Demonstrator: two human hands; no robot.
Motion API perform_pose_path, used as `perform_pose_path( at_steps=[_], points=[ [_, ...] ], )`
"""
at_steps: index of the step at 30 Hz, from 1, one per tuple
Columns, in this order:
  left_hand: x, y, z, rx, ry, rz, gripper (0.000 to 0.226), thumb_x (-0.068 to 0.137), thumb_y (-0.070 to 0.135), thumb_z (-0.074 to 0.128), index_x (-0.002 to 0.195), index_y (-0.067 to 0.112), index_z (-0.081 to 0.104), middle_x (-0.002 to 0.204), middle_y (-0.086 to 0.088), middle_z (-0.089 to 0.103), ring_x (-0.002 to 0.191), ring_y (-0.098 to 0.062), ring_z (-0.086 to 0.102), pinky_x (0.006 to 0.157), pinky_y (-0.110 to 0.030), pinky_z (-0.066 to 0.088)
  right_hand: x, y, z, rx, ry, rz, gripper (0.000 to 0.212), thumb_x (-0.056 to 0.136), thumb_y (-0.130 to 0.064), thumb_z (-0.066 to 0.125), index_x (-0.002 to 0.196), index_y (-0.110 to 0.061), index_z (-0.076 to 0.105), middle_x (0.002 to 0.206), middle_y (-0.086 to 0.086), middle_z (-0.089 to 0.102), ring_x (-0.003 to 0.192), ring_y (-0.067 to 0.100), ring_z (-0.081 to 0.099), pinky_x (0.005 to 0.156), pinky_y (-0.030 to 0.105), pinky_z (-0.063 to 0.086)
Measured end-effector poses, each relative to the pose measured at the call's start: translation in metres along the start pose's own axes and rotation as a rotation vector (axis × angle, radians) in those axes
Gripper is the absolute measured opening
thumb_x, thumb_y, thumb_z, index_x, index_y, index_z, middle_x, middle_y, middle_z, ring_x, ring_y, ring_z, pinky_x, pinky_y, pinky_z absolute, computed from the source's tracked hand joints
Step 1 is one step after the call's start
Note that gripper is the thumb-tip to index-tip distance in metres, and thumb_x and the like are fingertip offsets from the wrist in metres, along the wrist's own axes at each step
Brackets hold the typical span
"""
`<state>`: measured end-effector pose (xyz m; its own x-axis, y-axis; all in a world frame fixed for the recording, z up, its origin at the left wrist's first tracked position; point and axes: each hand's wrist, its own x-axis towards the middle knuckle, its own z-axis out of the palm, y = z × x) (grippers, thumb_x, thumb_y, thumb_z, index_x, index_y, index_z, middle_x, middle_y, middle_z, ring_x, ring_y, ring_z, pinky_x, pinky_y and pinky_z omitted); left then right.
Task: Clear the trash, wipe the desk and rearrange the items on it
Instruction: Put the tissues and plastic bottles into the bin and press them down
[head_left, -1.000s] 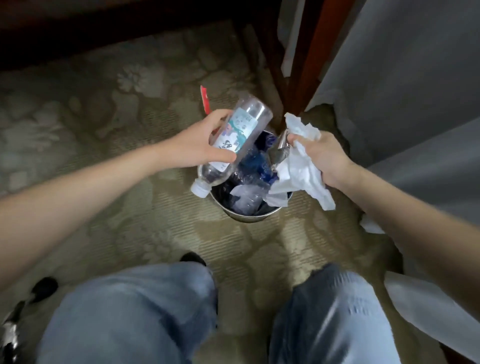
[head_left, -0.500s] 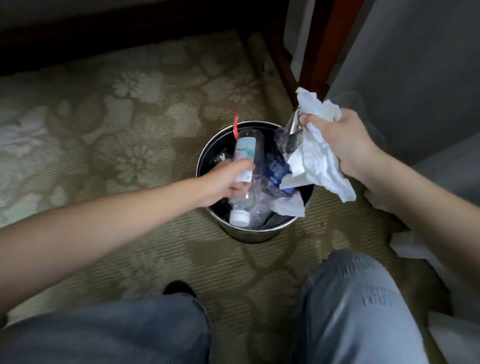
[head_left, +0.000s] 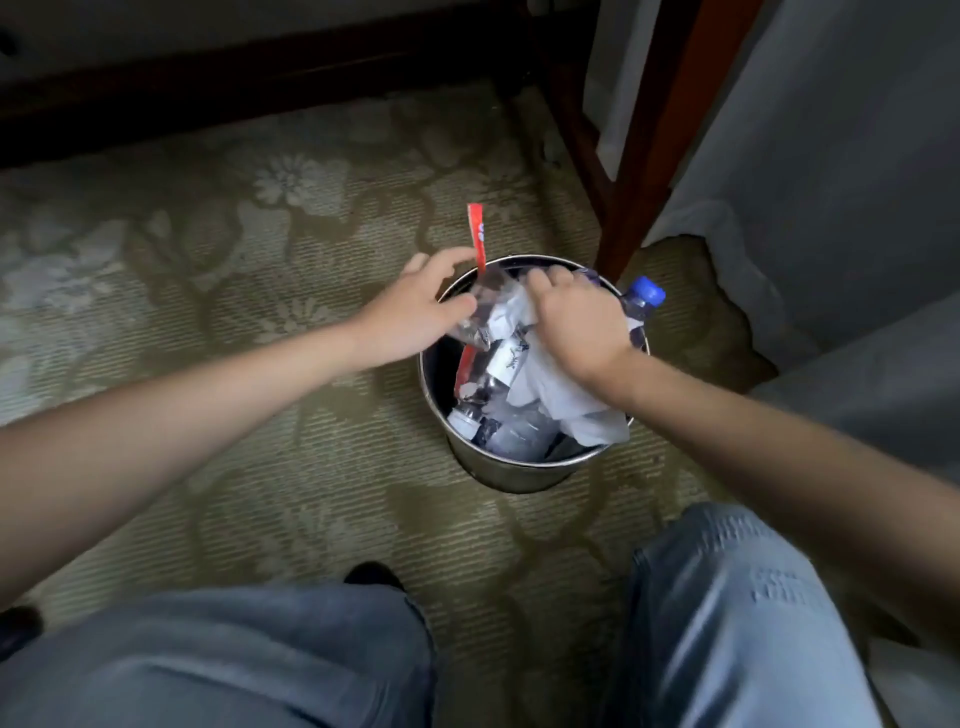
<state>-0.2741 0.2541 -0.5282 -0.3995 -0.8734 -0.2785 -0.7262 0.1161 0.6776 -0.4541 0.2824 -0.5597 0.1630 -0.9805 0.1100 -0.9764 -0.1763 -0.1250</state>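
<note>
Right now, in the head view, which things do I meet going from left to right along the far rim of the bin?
left hand → red strip → right hand, on the white paper → blue bottle cap → grey cloth

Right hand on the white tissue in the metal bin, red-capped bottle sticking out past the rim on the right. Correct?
Not quite: the cap is blue, not red. The head view shows the right hand on the white tissue in the metal bin, and the bottle sticking out past the rim on the right has a blue cap.
</note>
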Motion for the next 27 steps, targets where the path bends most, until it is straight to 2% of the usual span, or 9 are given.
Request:
perform_pose_path(
  at_steps=[2,5,9,13,16,19,22,25,27],
  points=[
    [-0.007,0.001,0.007,-0.015,-0.116,0.016,0.06,0.089,0.036,0.054,0.141,0.042,0.026,0.132,0.005,0.03,0.117,-0.015,0.046,0.101,-0.03,0.035,-0.004,-0.009,0.007,-0.081,0.029,0.002,0.021,0.078,-0.006,0.058,0.099,-0.005,0.055,0.096,0.018,0.061,0.093,0.037,0.058,0.077,0.045,0.043],
    [-0.007,0.0,0.028,0.085,-0.157,0.069,0.065,0.087,0.032,0.059,0.143,0.036,0.025,0.142,0.0,0.028,0.125,-0.016,0.04,0.097,-0.019,0.027,0.0,-0.007,-0.006,0.069,-0.222,0.109,0.046,0.082,-0.039,0.056,0.12,-0.016,0.043,0.123,0.009,0.046,0.118,0.028,0.036,0.094,0.041,0.026],
    [0.0,0.001,0.035,0.26,-0.048,0.042,0.048,0.089,0.027,0.056,0.134,0.018,0.039,0.121,-0.007,0.042,0.109,-0.025,0.051,0.088,-0.027,0.037,-0.01,0.011,-0.036,0.435,-0.343,0.082,0.074,0.066,-0.043,0.056,0.131,-0.024,0.028,0.131,0.002,0.027,0.111,0.016,0.025,0.088,0.031,0.021],
    [0.0,-0.003,0.031,0.253,-0.031,0.069,0.04,0.087,0.022,0.058,0.123,0.012,0.044,0.106,-0.005,0.047,0.098,-0.024,0.052,0.077,-0.031,0.04,-0.042,0.026,-0.04,0.479,-0.226,-0.222,0.057,0.059,-0.012,0.057,0.114,-0.01,0.04,0.119,0.009,0.033,0.108,0.02,0.033,0.091,0.022,0.025],
    [-0.005,-0.002,0.029,0.143,-0.033,0.117,0.049,0.081,0.018,0.067,0.117,0.014,0.035,0.107,-0.01,0.051,0.069,-0.018,0.053,0.064,-0.032,0.041,-0.061,0.016,-0.022,0.508,-0.469,-0.316,0.042,0.074,0.008,0.052,0.114,-0.007,0.051,0.11,0.007,0.041,0.092,0.017,0.048,0.078,0.017,0.033],
    [-0.012,-0.004,0.025,0.082,-0.09,0.235,0.047,0.08,0.012,0.068,0.118,0.019,0.041,0.115,0.0,0.048,0.078,-0.005,0.052,0.064,-0.012,0.041,-0.058,-0.002,-0.008,0.486,-0.665,-0.29,0.03,0.089,-0.005,0.052,0.117,-0.008,0.06,0.115,0.008,0.059,0.095,0.017,0.057,0.08,0.016,0.035],
    [-0.017,-0.017,0.024,0.135,-0.146,0.342,0.029,0.081,0.01,0.068,0.109,0.018,0.061,0.11,0.002,0.052,0.094,-0.006,0.052,0.074,-0.004,0.037,-0.046,-0.02,-0.004,0.495,-0.849,-0.199,0.033,0.096,-0.026,0.043,0.126,-0.021,0.056,0.129,0.003,0.057,0.1,0.013,0.052,0.095,0.024,0.036],
    [-0.021,-0.03,0.03,0.319,-0.227,0.354,0.007,0.08,0.01,0.069,0.087,0.006,0.07,0.09,-0.004,0.055,0.086,-0.024,0.06,0.075,-0.019,0.043,-0.046,-0.026,-0.003,0.47,-0.935,-0.27,0.036,0.094,-0.023,0.042,0.129,-0.025,0.052,0.135,-0.001,0.051,0.118,0.015,0.048,0.104,0.024,0.031],
    [-0.023,-0.035,0.034,0.436,-0.256,0.375,0.008,0.082,0.013,0.067,0.083,0.005,0.07,0.083,-0.003,0.055,0.087,-0.029,0.06,0.08,-0.032,0.044,-0.053,-0.017,-0.017,0.55,-0.817,-0.365,0.035,0.087,-0.008,0.046,0.117,-0.016,0.061,0.112,-0.002,0.062,0.1,0.004,0.057,0.092,0.016,0.04]
  ],
)
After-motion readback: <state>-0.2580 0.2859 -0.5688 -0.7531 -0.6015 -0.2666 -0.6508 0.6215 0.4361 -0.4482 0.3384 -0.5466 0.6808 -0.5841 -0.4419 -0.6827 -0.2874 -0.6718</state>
